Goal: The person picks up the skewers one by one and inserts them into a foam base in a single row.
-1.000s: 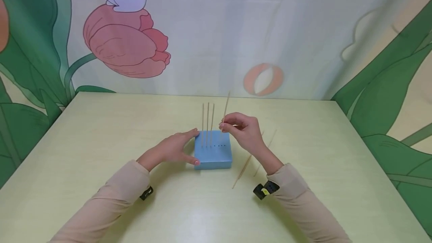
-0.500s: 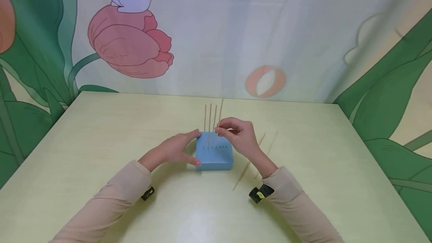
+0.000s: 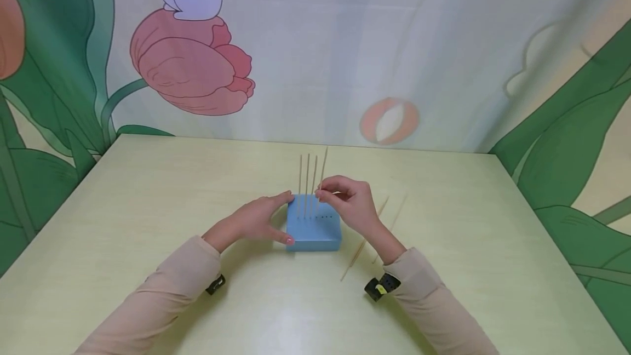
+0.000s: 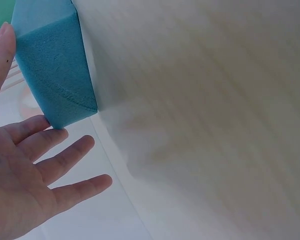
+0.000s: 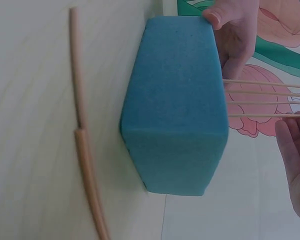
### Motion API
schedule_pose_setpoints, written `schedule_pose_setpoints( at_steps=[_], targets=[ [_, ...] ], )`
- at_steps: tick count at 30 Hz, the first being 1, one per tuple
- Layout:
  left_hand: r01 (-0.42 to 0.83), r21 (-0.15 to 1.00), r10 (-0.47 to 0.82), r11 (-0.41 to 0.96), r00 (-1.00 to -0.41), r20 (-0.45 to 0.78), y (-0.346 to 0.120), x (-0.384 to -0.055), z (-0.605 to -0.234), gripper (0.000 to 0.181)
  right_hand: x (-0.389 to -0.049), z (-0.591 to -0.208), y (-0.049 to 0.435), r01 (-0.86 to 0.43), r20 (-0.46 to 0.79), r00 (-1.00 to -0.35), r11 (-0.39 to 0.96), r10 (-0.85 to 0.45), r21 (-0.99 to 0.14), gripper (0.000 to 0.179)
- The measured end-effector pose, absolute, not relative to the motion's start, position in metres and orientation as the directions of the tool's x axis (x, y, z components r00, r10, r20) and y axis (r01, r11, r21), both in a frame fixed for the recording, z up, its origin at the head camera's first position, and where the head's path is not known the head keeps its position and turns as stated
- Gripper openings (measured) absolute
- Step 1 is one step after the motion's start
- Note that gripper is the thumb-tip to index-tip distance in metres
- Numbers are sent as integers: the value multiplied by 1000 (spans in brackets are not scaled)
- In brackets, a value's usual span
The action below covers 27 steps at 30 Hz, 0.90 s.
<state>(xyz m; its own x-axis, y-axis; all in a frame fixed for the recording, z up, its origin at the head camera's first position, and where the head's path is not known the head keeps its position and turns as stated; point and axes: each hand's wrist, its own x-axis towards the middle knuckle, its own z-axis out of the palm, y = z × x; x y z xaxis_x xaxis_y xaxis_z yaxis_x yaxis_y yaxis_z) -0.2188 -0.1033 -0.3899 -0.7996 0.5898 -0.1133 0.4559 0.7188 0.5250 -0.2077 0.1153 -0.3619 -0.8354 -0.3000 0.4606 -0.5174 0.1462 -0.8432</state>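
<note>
A blue foam block (image 3: pixel 315 230) lies on the table with a row of small holes (image 3: pixel 325 217) across its top. Three thin wooden skewers (image 3: pixel 307 185) stand upright in the left part of that row. At the block's left side, my left hand (image 3: pixel 253 216) holds it, thumb at the front corner and fingertips (image 4: pixel 60 134) at the back corner. Between thumb and forefinger, my right hand (image 3: pixel 354 202) pinches a fourth skewer (image 3: pixel 323 167), tilted slightly right. In the right wrist view this skewer's lower end meets the block's top beside the other three.
Right of the block, loose skewers (image 3: pixel 354 259) lie slantwise on the table, partly under the right forearm. Another loose skewer (image 3: pixel 398 213) lies farther right. A printed curtain (image 3: pixel 315 59) hangs behind the table's back edge.
The right hand has moved left with its skewer, bringing it beside the three standing ones and slightly lower. The left hand has stayed on the block.
</note>
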Motion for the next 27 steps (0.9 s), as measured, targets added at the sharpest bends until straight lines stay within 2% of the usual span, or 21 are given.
schedule_pose_setpoints(
  at_steps=[8, 16, 21, 27],
  targets=[
    [465, 527, 598, 712, -794, -108, -103, -218, -389, 98, -215, -380, 120, -543, 465, -818, 190, -339, -818, 6],
    [463, 528, 596, 712, -796, -106, -103, -217, -389, 97, -205, -366, 116, -554, 462, -811, 216, -360, -804, 4],
    [461, 530, 595, 711, -797, -105, -103, -217, -390, 97, -198, -358, 114, -519, 419, -834, 252, -359, -817, 6],
    [465, 524, 595, 714, -797, -103, -103, -218, -390, 96, -211, -375, 117, -494, 400, -849, 250, -346, -833, 6]
  ],
)
